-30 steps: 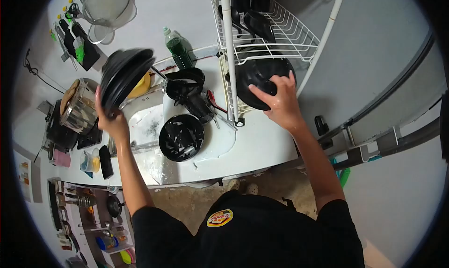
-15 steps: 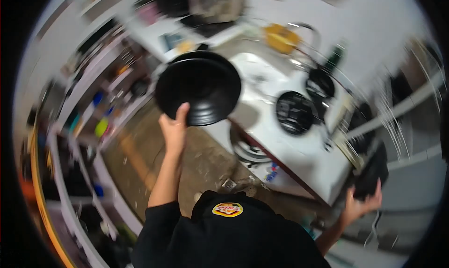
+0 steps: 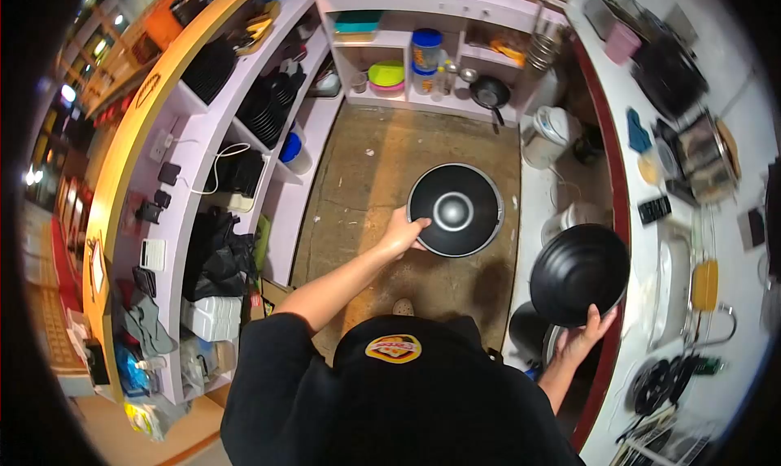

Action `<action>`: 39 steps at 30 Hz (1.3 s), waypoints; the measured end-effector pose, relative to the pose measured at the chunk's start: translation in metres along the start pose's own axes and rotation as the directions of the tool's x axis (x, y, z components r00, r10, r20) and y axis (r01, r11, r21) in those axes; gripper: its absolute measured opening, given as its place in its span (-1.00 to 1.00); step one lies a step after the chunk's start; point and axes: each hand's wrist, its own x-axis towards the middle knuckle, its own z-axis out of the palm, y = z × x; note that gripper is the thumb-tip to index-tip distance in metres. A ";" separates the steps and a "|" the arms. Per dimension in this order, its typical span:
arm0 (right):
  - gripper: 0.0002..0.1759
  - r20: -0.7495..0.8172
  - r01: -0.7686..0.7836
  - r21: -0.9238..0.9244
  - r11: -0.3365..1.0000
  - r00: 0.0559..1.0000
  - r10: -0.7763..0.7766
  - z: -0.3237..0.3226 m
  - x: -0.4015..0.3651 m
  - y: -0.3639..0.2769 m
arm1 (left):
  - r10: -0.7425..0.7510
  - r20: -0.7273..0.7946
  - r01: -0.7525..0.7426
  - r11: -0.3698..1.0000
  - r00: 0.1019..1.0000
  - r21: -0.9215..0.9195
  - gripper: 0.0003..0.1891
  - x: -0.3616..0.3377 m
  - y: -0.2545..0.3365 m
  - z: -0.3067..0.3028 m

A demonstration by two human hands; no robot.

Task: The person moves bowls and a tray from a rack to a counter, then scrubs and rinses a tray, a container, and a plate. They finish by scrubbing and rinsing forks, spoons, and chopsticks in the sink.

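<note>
Head view is showing the left hand (image 3: 403, 234) holding a black bowl (image 3: 464, 238) by its left edge, above the brown floor (image 3: 350, 198). The thumb (image 3: 421, 223) is lying over the rim, while the other fingers are tucking under the bowl, mostly hidden, so the grip is spanning only a narrow gap. The right hand (image 3: 578, 340) is holding a second bowl (image 3: 578, 275), also black, with rings showing, by its lower right edge. Its fingers (image 3: 595, 312) are resting against that edge with the tips in sight; how firmly they are pressing cannot be told. The two bowls are hanging near each other without touching. In the view, the second bowl is overlapping the dark red edge of the white desk (image 3: 639, 259), where a sink (image 3: 674, 287) is sitting farther right.
</note>
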 end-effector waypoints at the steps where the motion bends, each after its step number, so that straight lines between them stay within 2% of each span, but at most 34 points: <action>1: -0.35 0.019 -0.111 0.063 0.992 0.994 0.110 0.029 0.004 0.007 | -0.041 -0.045 0.040 0.999 0.998 -0.020 -0.73 0.005 0.005 -0.021; 4: -0.42 0.032 -0.366 0.147 0.919 0.930 0.366 0.074 0.037 0.054 | -0.006 -0.158 -0.033 0.968 0.987 -0.247 -0.71 0.046 -0.016 -0.091; 5: -0.44 0.025 -0.434 0.151 0.888 0.900 0.436 0.090 0.050 0.068 | 0.045 -0.212 -0.097 0.965 0.976 -0.242 -0.74 0.054 -0.011 -0.110; 8: -0.44 0.005 -0.470 0.004 0.883 0.883 0.470 0.152 0.088 0.102 | -0.056 -0.332 -0.058 0.945 0.942 -0.323 -0.77 0.085 0.012 -0.162; 9: -0.45 0.037 -0.449 -0.006 0.893 0.893 0.449 0.172 0.102 0.116 | -0.069 -0.391 -0.088 0.925 0.918 -0.370 -0.76 0.094 0.023 -0.171; 12: -0.46 0.010 -0.462 0.086 0.883 0.886 0.463 0.260 0.138 0.137 | -0.189 -0.520 -0.148 0.830 0.833 -0.538 -0.72 0.164 0.021 -0.223; 13: -0.43 0.078 -0.470 0.126 0.874 0.883 0.463 0.284 0.157 0.147 | -0.183 -0.520 -0.182 0.799 0.834 -0.573 -0.68 0.173 0.046 -0.227; 16: -0.38 0.093 -0.561 0.161 0.812 0.827 0.554 0.361 0.209 0.169 | -0.251 -0.500 -0.215 0.682 0.829 -0.699 -0.66 0.238 0.080 -0.265; 17: -0.33 0.064 -0.596 0.150 0.788 0.802 0.594 0.386 0.225 0.177 | -0.279 -0.462 -0.174 0.670 0.842 -0.722 -0.65 0.260 0.093 -0.279; 20: -0.30 0.205 -0.610 0.077 0.789 0.784 0.586 0.467 0.252 0.200 | -0.326 -0.504 -0.220 0.622 0.800 -0.752 -0.65 0.328 0.119 -0.320; 21: -0.29 0.191 -0.638 0.052 0.768 0.762 0.619 0.491 0.257 0.209 | -0.388 -0.532 -0.253 0.575 0.753 -0.778 -0.65 0.347 0.129 -0.333; 24: -0.30 0.327 -0.683 -0.045 0.729 0.679 0.657 0.557 0.265 0.238 | -0.378 -0.538 -0.349 0.464 0.754 -0.814 -0.66 0.403 0.134 -0.382; 25: -0.31 0.320 -0.683 -0.092 0.725 0.669 0.671 0.585 0.257 0.239 | -0.392 -0.548 -0.376 0.435 0.739 -0.818 -0.67 0.419 0.140 -0.397; 26: -0.32 0.366 -0.739 -0.085 0.669 0.601 0.711 0.604 0.257 0.252 | -0.407 -0.558 -0.403 0.408 0.723 -0.819 -0.68 0.437 0.140 -0.417; 27: -0.33 0.391 -0.747 -0.102 0.657 0.577 0.717 0.622 0.255 0.264 | -0.399 -0.576 -0.437 0.390 0.714 -0.811 -0.69 0.454 0.140 -0.437; 30: -0.36 0.456 -0.767 -0.167 0.620 0.498 0.738 0.677 0.240 0.296 | -0.492 -0.655 -0.523 0.397 0.573 -0.755 -0.70 0.495 0.164 -0.475; 31: -0.37 0.473 -0.769 -0.196 0.608 0.469 0.746 0.694 0.236 0.305 | -0.519 -0.605 -0.544 0.285 0.604 -0.789 -0.70 0.517 0.155 -0.500; 32: -0.38 0.493 -0.778 -0.209 0.592 0.439 0.751 0.710 0.234 0.319 | -0.515 -0.640 -0.594 0.278 0.571 -0.754 -0.71 0.532 0.157 -0.513; 34: -0.37 0.593 -0.759 -0.316 0.569 0.309 0.743 0.746 0.229 0.335 | -0.521 -0.697 -0.685 0.262 0.492 -0.680 -0.71 0.554 0.160 -0.529; 35: -0.37 0.599 -0.752 -0.332 0.569 0.297 0.743 0.762 0.225 0.343 | -0.542 -0.689 -0.642 0.318 0.481 -0.697 -0.76 0.560 0.162 -0.538; 38: -0.37 0.616 -0.737 -0.381 0.558 0.248 0.748 0.816 0.213 0.362 | -0.622 -0.686 -0.705 0.286 0.378 -0.649 -0.75 0.588 0.167 -0.556; 39: -0.36 0.610 -0.735 -0.409 0.541 0.221 0.761 0.833 0.209 0.364 | -0.696 -0.645 -0.704 0.284 0.316 -0.651 -0.76 0.595 0.168 -0.561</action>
